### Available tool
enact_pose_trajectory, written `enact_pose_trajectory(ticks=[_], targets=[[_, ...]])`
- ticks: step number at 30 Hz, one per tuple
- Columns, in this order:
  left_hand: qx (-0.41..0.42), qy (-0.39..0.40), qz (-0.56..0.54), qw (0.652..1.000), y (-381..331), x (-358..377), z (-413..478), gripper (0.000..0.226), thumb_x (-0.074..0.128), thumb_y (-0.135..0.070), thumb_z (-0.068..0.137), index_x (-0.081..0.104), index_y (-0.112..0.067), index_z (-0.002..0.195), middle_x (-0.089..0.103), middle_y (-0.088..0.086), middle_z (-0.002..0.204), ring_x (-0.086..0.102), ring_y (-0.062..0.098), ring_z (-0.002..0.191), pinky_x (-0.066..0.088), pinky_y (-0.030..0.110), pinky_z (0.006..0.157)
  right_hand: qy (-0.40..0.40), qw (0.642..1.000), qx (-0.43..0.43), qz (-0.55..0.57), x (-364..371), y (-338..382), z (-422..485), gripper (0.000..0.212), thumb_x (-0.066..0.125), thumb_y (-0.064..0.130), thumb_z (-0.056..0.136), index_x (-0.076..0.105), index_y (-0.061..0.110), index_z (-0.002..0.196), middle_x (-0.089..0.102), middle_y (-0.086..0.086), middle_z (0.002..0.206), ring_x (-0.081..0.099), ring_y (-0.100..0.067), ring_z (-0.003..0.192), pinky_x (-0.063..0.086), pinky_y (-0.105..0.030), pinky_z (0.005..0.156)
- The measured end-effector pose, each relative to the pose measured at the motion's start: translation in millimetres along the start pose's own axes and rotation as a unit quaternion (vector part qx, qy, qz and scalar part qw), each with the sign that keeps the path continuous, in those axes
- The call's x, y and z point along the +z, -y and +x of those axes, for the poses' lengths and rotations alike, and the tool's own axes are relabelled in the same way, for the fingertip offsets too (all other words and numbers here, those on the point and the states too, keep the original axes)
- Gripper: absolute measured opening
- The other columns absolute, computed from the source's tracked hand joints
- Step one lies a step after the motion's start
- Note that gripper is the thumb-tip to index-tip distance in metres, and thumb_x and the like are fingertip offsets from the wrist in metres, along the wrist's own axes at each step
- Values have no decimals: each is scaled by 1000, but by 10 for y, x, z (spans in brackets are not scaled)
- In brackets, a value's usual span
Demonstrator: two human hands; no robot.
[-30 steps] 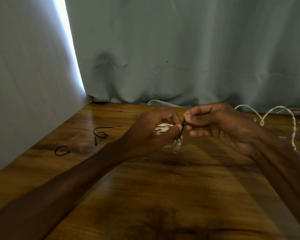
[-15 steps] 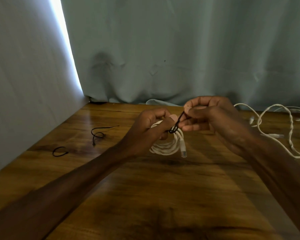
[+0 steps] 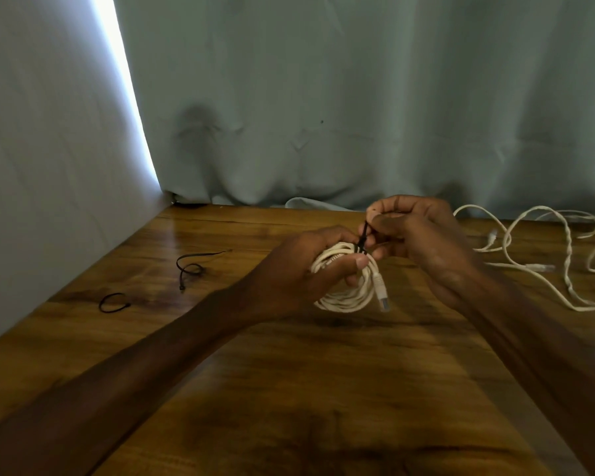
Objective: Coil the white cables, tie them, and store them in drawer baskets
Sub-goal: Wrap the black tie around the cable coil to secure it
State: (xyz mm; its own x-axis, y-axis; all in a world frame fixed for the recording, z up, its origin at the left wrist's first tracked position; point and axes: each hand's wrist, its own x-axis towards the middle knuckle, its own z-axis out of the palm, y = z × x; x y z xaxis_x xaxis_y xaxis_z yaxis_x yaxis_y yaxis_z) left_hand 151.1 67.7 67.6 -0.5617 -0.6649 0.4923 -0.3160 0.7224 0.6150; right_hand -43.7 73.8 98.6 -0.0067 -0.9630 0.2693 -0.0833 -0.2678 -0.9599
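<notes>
A coiled white cable (image 3: 349,297) hangs above the wooden table (image 3: 289,389), its plug end dangling at the coil's right side. My left hand (image 3: 310,266) grips the top of the coil, thumb across the strands. A thin black tie (image 3: 362,239) wraps the coil at its top. My right hand (image 3: 416,235) pinches the tie's free end between thumb and forefinger, just above the coil.
Loose white cables (image 3: 536,255) sprawl over the table's right side. Two spare black ties lie at the left: a long one (image 3: 191,266) and a small loop (image 3: 114,303). A grey-green curtain (image 3: 358,115) hangs behind the table, and a pale wall stands at the left.
The coil has dropped lower out of my left hand so its loops and plug now show. My right hand has drawn the black tie's end upward.
</notes>
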Motion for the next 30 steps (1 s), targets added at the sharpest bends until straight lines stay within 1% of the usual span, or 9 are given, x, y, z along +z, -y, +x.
enact_pose_trajectory(ticks=[4, 9, 15, 18, 20, 22, 24, 27, 30], targets=[[22, 17, 19, 999, -23, 85, -12, 21, 58, -21, 104, 71, -9, 93, 74, -4, 83, 71, 11, 76, 55, 30, 69, -5, 998, 53, 39, 8, -126, 41, 17, 55, -7, 94, 69, -1, 86, 68, -8, 69, 60, -13, 58, 51, -22, 50], [1, 22, 39, 999, 132, 116, -3, 28, 56, -23, 106, 72, -12, 85, 73, -2, 76, 69, 13, 68, 55, 37, 63, -16, 998, 51, 19, 24, -218, 67, 14, 56, -5, 97, 69, -5, 93, 73, -10, 74, 66, -17, 63, 58, -24, 55], [-90, 22, -19, 996, 378, 121, 23, 36, 57, -26, 105, 70, -20, 72, 70, -1, 68, 65, 16, 61, 52, 41, 64, -15, 984, -139, -113, 120, -185, -50, 11, 61, -5, 97, 67, 3, 93, 74, -10, 77, 71, -20, 62, 59, -25, 60], [-83, 14, -51, 995, 391, 85, 31, 34, 59, -23, 103, 68, -16, 71, 67, -5, 65, 61, 9, 59, 49, 32, 59, -17, 927, -273, -256, 245, -153, -178, 11, 64, 0, 95, 66, 10, 91, 70, 2, 74, 68, -10, 67, 55, -19, 59], [-72, 17, -57, 996, 389, 59, 34, 31, 59, -25, 101, 68, -16, 72, 66, -7, 64, 60, 7, 57, 47, 25, 58, -17, 891, -328, -313, 290, -152, -235, 11, 66, 2, 93, 66, 13, 91, 67, 6, 75, 66, -9, 70, 54, -25, 62], [-69, 17, -62, 996, 400, 44, 42, 30, 59, -25, 99, 68, -12, 74, 65, -7, 65, 60, 6, 58, 46, 23, 57, -22, 876, -354, -327, 289, -155, -252, 10, 67, 2, 92, 66, 13, 92, 67, 7, 76, 65, -8, 71, 53, -27, 63], [-60, 24, -56, 996, 397, 38, 55, 28, 60, -20, 102, 68, -13, 76, 66, -10, 68, 59, 3, 61, 45, 21, 60, -38, 898, -325, -294, 242, -162, -225, 10, 66, 3, 94, 67, 12, 93, 69, 7, 76, 67, -9, 71, 55, -23, 62], [-37, 32, -55, 997, 376, 26, 50, 23, 58, -16, 104, 73, -29, 91, 69, -18, 76, 63, -2, 70, 46, 18, 65, -74, 968, -189, -144, 152, -242, -66, 10, 63, 2, 97, 68, 10, 96, 73, 1, 79, 71, -11, 69, 58, -27, 55], [-47, 29, -41, 998, 220, 126, 9, 17, 58, -21, 104, 74, -26, 100, 69, -15, 79, 65, -3, 74, 49, 23, 71, -99, 993, -53, -32, 8, -359, 130, 15, 58, 0, 98, 67, 9, 91, 72, 1, 70, 65, -12, 62, 51, -24, 45]])
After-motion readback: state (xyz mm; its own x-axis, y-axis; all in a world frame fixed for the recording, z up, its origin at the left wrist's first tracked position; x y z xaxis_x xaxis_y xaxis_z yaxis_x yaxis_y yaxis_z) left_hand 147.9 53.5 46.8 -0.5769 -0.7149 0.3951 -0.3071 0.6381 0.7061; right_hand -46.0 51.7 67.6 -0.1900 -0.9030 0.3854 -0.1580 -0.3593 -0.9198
